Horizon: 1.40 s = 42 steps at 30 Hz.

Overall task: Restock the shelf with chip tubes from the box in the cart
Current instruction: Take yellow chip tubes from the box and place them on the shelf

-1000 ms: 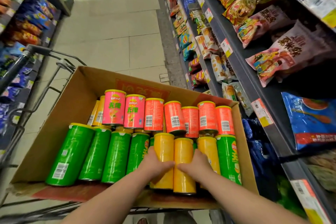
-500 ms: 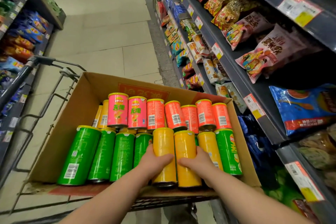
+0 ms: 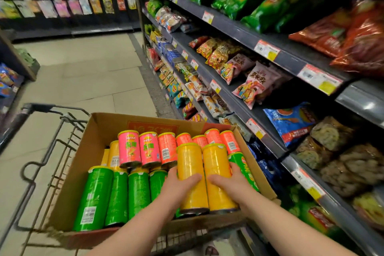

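Note:
A cardboard box (image 3: 97, 131) sits in the wire cart (image 3: 49, 151) and holds green, pink, orange and yellow chip tubes. My left hand (image 3: 178, 181) grips one yellow tube (image 3: 192, 172) and my right hand (image 3: 228, 183) grips a second yellow tube (image 3: 218, 172) beside it. Both tubes are raised side by side above the other tubes, over the box's right half. Green tubes (image 3: 116, 193) lie in the front row, pink tubes (image 3: 139, 147) and orange tubes (image 3: 207, 139) behind. The dark shelf (image 3: 245, 33) with snack bags runs along my right.
Snack bags fill the right shelves, with price tags (image 3: 267, 50) on the shelf edges. A blue bag (image 3: 291, 122) lies on a lower shelf near the box. Another shelf unit (image 3: 12, 64) stands on the left. The tiled aisle floor (image 3: 87, 72) stretches ahead of the cart.
Both hands have lifted the two yellow tubes up out of the row in the box. My view has tilted up, showing more of the shelves and the aisle's far end.

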Each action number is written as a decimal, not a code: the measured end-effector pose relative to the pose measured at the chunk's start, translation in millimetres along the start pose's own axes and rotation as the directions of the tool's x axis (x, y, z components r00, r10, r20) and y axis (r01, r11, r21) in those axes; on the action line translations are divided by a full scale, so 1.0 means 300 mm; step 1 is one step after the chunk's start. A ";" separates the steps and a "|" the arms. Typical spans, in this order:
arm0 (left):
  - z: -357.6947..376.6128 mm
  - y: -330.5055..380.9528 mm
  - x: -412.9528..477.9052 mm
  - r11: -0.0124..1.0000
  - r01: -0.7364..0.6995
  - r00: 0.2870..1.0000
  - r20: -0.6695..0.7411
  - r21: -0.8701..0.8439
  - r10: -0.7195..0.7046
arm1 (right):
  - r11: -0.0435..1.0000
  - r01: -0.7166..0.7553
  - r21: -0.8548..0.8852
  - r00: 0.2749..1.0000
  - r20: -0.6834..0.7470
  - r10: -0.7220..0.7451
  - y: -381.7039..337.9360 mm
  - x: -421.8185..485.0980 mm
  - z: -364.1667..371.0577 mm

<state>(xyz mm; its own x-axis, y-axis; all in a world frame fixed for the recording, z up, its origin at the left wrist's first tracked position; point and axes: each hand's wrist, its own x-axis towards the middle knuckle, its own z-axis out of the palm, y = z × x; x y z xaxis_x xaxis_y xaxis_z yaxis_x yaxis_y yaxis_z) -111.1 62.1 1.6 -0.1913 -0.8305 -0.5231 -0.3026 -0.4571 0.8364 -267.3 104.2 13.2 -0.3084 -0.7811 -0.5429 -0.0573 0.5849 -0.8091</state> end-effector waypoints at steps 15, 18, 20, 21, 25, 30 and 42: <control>0.105 0.132 -0.223 0.965 -0.244 0.931 0.255 -0.098 0.261 | 0.978 0.207 0.034 0.923 -0.337 -0.184 -0.044 -0.373 -0.158; 0.148 0.188 -0.248 0.948 -0.290 0.906 0.282 -0.129 0.315 | 0.965 0.254 0.064 0.898 -0.386 -0.211 -0.063 -0.418 -0.214; 0.182 0.235 -0.269 0.941 -0.309 0.884 0.323 -0.138 0.338 | 0.955 0.274 0.113 0.894 -0.396 -0.209 -0.077 -0.438 -0.259; 0.203 0.254 -0.272 0.940 -0.311 0.877 0.340 -0.141 0.341 | 0.952 0.282 0.121 0.889 -0.406 -0.211 -0.083 -0.445 -0.289; 0.314 0.337 -0.287 0.923 -0.344 0.847 0.367 -0.173 0.384 | 0.935 0.334 0.120 0.852 -0.463 -0.245 -0.110 -0.475 -0.423; 0.479 0.460 -0.316 0.902 -0.390 0.798 0.421 -0.183 0.431 | 0.927 0.374 0.025 0.778 -0.553 -0.299 -0.151 -0.521 -0.625; 0.786 0.656 -0.333 0.843 -0.482 0.722 0.437 -0.239 0.536 | 0.889 0.443 -0.114 0.598 -0.702 -0.388 -0.281 -0.523 -1.132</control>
<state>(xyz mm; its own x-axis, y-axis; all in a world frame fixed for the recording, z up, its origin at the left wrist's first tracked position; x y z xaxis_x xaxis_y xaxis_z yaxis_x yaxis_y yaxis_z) -371.8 130.2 180.0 -0.7087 -0.7055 -0.0008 0.0601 -0.0616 0.9963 -536.4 251.6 243.1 -0.8283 -0.5406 0.1470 -0.2959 0.1993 -0.9342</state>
